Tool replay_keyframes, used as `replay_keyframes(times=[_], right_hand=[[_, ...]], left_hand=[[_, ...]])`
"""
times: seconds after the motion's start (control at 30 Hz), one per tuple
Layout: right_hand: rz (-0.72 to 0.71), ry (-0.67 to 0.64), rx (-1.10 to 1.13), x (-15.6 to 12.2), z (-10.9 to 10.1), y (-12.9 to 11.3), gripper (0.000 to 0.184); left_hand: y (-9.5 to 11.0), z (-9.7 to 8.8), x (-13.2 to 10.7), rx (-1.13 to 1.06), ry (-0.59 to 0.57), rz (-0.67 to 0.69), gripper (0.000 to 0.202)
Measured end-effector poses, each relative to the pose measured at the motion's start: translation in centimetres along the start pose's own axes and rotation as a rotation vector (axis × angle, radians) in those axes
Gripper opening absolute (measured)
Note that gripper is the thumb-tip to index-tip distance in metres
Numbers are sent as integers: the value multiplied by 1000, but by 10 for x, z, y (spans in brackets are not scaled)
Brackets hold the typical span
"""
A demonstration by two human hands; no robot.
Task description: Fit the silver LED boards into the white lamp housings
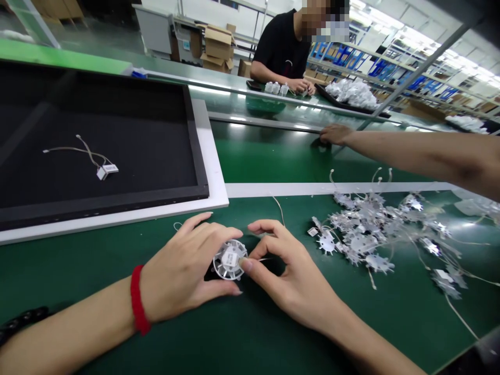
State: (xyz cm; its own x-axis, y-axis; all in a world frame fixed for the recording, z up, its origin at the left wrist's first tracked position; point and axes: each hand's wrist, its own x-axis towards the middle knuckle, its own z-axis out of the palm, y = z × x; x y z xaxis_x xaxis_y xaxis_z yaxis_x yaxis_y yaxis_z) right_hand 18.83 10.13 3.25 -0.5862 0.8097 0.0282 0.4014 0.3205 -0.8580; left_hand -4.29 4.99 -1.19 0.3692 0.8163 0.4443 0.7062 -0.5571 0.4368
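Note:
My left hand (183,268), with a red wristband (137,299), grips a round, toothed silver metal disc (230,259) that has a white centre piece. My right hand (285,276) pinches at the disc's centre between thumb and fingers, holding a thin pale wire end (262,259). A thin wire (278,209) runs up from behind my right hand. To the right, a tangled heap of similar wired silver discs (363,234) lies on the green belt (273,333). Part of the disc is hidden by my fingers.
A black-lined tray with a white frame (203,172) holds one wired white component (105,171) at left. A co-worker's arm (410,151) reaches across from the right. Beyond, another person (281,47) handles small white parts at a further belt, near boxes and shelving.

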Motion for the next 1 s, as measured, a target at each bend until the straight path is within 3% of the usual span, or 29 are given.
replay_keyframes(times=[0.33,0.7,0.87,1.0], right_hand=[[-179,66,-187,-4,3,0,19],[-242,101,-271,-5,7,4,22],[-237,93,-277,-5,7,5,23],[-248,88,-302,-5,4,5,18]], left_hand=[[4,-1,1,3,-18,0,54],[6,-4,0,-51,-30,-27,53],[10,-9,2,-86,-62,-37,27],[9,-11,3,-98,-64,-69,26]])
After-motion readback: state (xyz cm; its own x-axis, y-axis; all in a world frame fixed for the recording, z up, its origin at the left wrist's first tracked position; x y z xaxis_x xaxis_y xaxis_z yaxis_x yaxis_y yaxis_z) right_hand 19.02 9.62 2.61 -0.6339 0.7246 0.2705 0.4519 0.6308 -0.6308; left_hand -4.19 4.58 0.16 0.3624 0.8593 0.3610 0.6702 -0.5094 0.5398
